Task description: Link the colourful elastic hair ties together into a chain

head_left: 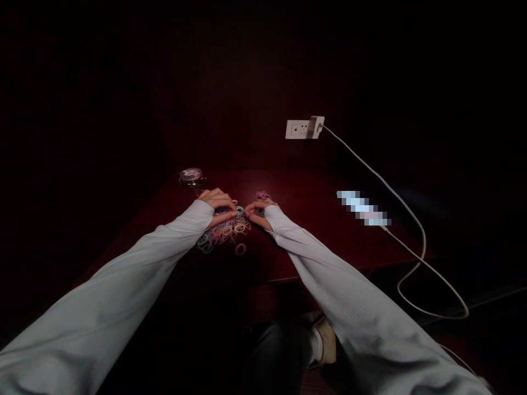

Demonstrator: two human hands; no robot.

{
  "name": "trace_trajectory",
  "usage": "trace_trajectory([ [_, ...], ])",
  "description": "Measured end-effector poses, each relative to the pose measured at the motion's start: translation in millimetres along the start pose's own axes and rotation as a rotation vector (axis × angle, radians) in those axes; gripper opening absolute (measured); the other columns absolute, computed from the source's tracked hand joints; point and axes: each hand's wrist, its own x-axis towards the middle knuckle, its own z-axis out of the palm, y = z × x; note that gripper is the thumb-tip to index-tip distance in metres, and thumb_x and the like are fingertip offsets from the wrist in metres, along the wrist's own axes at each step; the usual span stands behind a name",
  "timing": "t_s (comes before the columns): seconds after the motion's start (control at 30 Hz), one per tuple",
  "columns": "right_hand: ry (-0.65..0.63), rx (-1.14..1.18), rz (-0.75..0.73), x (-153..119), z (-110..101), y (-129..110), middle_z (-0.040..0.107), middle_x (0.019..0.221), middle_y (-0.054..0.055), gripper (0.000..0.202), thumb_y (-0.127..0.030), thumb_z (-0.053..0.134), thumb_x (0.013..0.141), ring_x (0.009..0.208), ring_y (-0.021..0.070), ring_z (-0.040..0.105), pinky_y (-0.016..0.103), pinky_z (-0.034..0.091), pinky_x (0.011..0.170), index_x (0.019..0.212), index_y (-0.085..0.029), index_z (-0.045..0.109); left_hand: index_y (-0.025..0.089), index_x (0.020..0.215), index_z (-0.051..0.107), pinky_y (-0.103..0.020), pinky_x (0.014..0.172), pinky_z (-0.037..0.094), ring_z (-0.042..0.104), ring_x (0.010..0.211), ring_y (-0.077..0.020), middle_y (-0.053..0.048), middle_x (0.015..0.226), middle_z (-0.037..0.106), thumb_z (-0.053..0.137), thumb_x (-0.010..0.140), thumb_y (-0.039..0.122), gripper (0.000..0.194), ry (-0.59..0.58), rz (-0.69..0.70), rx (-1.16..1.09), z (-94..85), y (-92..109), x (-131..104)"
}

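Note:
A loose pile of small coloured elastic hair ties (225, 231) lies on the dark red table. Over its far side my left hand (217, 202) is closed in a pinch, with a green hair tie (240, 209) at its fingertips. My right hand (260, 210) faces it from the other side of the pile, thumb and fingers pressed together close to the same green tie. What the right fingertips hold is too small to make out. Just beyond the right hand sits a small bunch of pink-purple hair ties (262, 195). One pink hair tie (240, 249) lies apart, nearer the front edge.
A round clear container (191, 176) stands at the table's back left. On the back wall, a white charger (316, 125) is plugged into a socket (295, 129). Its cable (381, 178) hangs in a loop on the right and reaches a blurred-out bright device (362, 207) on the table.

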Motion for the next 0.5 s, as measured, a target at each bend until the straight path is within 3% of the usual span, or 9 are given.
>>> trace_trajectory([
  [0.2,-0.032,0.025,-0.04,-2.4,-3.0,-3.5,0.08,0.103,0.002,0.038,-0.055,0.058,0.104,0.11,0.0237,0.059,0.038,0.036,0.106,0.096,-0.031,0.085,0.025,0.101,0.076,-0.04,0.099,0.038,0.061,0.105,-0.0238,-0.005,0.106,0.078,0.052,0.104,0.05,0.035,0.019,0.011,0.009,-2.0,1.8,-0.9],
  [0.37,-0.05,0.014,-0.09,-0.3,-2.1,0.2,0.078,0.098,0.003,0.032,-0.059,0.072,0.094,0.105,0.0233,0.058,0.037,0.038,0.101,0.096,-0.03,0.085,0.025,0.102,0.076,-0.039,0.098,0.038,0.061,0.104,-0.0235,-0.005,0.106,0.078,0.054,0.103,0.05,0.034,0.014,0.018,0.019,-2.2,1.2,-1.1],
  [0.5,-0.039,0.035,-0.118,1.2,-1.9,3.1,0.076,0.095,0.004,0.031,-0.056,0.073,0.094,0.103,0.023,0.058,0.036,0.041,0.097,0.092,-0.027,0.085,0.025,0.102,0.077,-0.039,0.098,0.038,0.061,0.103,-0.0239,-0.005,0.104,0.078,0.052,0.104,0.051,0.036,0.023,0.023,0.033,-0.8,0.6,-1.5],
])
